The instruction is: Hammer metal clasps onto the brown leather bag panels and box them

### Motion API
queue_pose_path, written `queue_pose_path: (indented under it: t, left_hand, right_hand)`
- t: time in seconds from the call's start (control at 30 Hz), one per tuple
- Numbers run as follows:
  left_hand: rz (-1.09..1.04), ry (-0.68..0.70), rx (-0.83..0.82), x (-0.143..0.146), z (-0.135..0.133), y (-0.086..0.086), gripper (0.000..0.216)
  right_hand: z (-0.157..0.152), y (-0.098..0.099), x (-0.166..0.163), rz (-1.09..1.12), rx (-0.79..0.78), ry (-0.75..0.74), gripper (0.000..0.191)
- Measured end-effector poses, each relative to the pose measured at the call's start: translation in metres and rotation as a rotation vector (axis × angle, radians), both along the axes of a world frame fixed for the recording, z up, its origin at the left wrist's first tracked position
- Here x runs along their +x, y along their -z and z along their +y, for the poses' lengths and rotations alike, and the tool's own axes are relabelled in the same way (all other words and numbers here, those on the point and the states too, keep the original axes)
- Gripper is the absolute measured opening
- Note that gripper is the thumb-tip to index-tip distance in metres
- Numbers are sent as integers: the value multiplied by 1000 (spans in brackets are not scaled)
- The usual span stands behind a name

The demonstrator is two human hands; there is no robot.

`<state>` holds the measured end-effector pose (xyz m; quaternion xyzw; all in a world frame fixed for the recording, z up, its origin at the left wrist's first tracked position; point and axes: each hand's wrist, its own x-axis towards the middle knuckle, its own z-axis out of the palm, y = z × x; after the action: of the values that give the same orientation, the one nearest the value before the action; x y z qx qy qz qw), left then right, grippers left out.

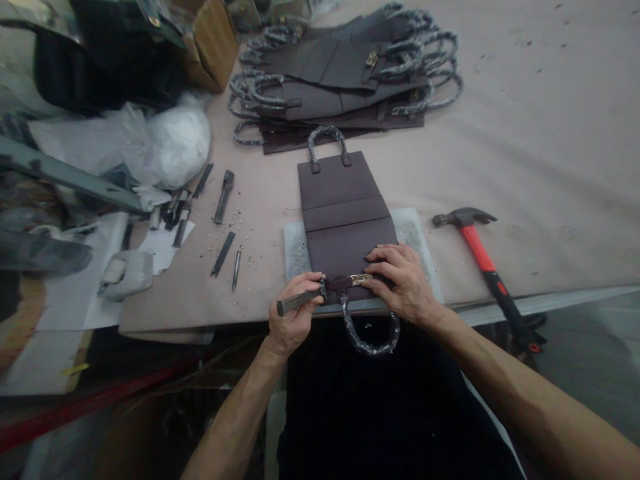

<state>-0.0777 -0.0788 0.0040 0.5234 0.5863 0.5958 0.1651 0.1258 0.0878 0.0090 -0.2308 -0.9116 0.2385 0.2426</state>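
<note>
A dark brown leather bag panel (345, 200) lies on a pale, speckled slab (417, 233), its near wrapped handle (373, 348) hanging over the table edge. My left hand (295, 307) grips a metal leather punch (299, 301), its head close to the left end of a short strap (340, 283). Gold hardware (361, 279) sits on that strap's right end. There my right hand (403, 283) pinches the hardware, fingers resting on the leather. To the right lies a claw hammer (480, 250) with a red and black handle, apart from both hands.
Behind the panel is a stack of similar brown bag panels (330, 67) with plastic-wrapped handles. Several punches and a thin metal rod (237, 271) lie to the left among small bits. Further left are plastic bags (177, 143) and a cardboard box (215, 43).
</note>
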Motion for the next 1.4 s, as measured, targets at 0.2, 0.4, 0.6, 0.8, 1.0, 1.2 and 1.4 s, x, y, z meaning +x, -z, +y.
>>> queue_pose_path:
  t: [0.2, 0.4, 0.6, 0.8, 1.0, 1.2, 1.4]
  left_hand:
    - [100, 13, -8, 1, 0, -1, 7]
    - [247, -11, -22, 5, 0, -4, 9]
    - [348, -106, -17, 16, -4, 2, 10]
    - [295, -210, -52, 24, -9, 9, 13]
    - [299, -109, -36, 17, -2, 4, 13]
    - [308, -80, -13, 11, 8, -1, 10]
    - [336, -45, -32, 10, 16, -2, 7]
  right_hand:
    - [0, 0, 0, 8, -6, 3, 13]
    - [0, 1, 1, 19, 3, 2, 12]
    - [0, 0, 1, 35, 7, 2, 13]
    - [0, 0, 1, 45, 3, 2, 12]
    - [0, -1, 1, 45, 5, 4, 12]
    - [0, -1, 1, 44, 19, -6, 12]
    - [0, 1, 2, 48, 24, -4, 12]
